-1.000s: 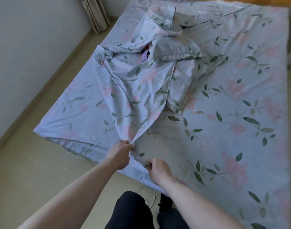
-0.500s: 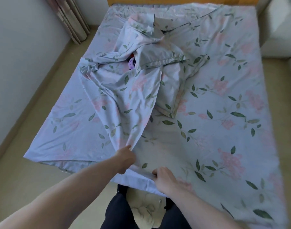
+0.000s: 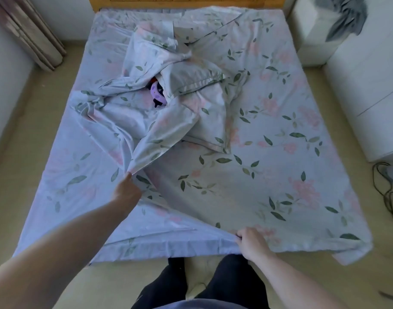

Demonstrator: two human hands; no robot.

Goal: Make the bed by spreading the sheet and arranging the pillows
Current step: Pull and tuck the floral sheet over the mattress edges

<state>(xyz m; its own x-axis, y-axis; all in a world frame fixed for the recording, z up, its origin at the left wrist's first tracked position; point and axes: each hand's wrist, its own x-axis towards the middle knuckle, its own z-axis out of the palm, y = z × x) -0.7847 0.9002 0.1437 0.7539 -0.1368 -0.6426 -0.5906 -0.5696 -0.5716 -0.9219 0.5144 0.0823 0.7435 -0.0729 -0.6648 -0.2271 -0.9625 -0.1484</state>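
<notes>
A pale blue sheet [image 3: 269, 179] with pink flowers and green leaves covers a low bed. Its left part is bunched into a crumpled ridge [image 3: 146, 121] running toward the middle. My left hand [image 3: 126, 191] pinches a fold of this ridge and lifts it off the bed. My right hand [image 3: 252, 243] grips the sheet's near edge at the foot of the bed. A pillow [image 3: 193, 82] in matching fabric lies tangled in the heap near the middle, with another pillow [image 3: 211, 123] below it. A purple toy [image 3: 157, 95] peeks out from the folds.
A wooden headboard [image 3: 186, 1] stands at the far end. A curtain [image 3: 28, 39] hangs at the far left. White furniture [image 3: 369, 90] lines the right side, with grey cloth [image 3: 347, 16] on top. Cables [image 3: 389, 188] lie on the floor at right. My dark-trousered legs [image 3: 191, 286] stand at the foot.
My hands have moved apart: the right slid rightward along the sheet's near edge, the left rose farther onto the bed with the fold. The view has shifted back and shows more of the bed.
</notes>
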